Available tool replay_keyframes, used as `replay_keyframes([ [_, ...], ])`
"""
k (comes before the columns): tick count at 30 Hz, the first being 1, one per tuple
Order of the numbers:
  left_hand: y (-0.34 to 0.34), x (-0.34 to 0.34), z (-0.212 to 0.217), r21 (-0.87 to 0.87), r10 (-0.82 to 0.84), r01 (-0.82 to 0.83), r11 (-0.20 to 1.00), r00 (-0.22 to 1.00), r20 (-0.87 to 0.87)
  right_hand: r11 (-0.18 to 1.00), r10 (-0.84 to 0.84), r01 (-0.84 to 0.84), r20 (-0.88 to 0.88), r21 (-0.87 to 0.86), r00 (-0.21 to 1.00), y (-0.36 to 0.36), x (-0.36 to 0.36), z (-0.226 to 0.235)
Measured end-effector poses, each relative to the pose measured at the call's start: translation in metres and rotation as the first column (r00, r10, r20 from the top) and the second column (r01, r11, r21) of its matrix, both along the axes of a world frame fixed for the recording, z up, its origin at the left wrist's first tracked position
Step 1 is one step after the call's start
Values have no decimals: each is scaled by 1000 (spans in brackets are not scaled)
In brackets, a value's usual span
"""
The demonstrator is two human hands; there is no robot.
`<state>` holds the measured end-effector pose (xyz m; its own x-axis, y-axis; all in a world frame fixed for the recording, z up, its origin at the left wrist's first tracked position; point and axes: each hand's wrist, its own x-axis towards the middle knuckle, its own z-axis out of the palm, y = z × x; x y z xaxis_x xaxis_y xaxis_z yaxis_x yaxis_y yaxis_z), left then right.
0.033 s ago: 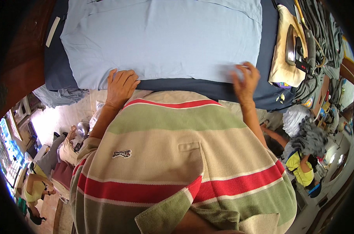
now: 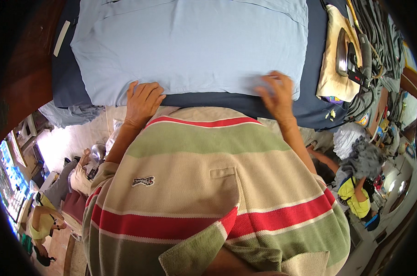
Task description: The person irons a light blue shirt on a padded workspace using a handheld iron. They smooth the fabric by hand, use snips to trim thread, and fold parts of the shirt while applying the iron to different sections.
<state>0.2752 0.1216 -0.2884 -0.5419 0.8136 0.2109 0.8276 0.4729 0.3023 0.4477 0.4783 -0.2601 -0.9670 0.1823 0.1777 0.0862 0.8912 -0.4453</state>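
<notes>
A light blue garment (image 2: 190, 46) lies spread on a dark navy cloth (image 2: 208, 100) that covers the table in front of me. My left hand (image 2: 144, 101) rests on its near edge at the left, fingers bent and fingertips pressing on the fabric. Over the near right part of the garment is my right hand (image 2: 278, 94), its fingers apart and partly smeared by motion. Nothing shows between those fingers. A few creases run near the left hand and along the top seams.
To the right, an iron (image 2: 344, 55) lies on a cream cloth pad (image 2: 328, 78), with a cord beside it. Grey garments (image 2: 378, 32) hang behind. A white strip (image 2: 62, 39) lies at the left. Other people sit at both sides, one in a yellow top (image 2: 354, 195) handling grey cloth.
My right hand has moved a little to the left over the garment. My left hand stays in place. At right, the person in yellow has shifted an arm.
</notes>
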Motion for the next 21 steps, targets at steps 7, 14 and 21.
replay_keyframes([
  [7, 1, -11, 7, 0, -100, 100, 995, 993, -58, 918, 395, -396, 78, 4, 915, -26, -34, -2],
  [14, 1, -26, 15, 74, -226, 231, 970, 972, -68, 874, 482, -483, 25, 57, 876, -16, -31, -7],
  [21, 3, -23, 19, 87, -283, 286, 954, 958, -49, 880, 471, -472, 34, 53, 882, -22, -23, -10],
])
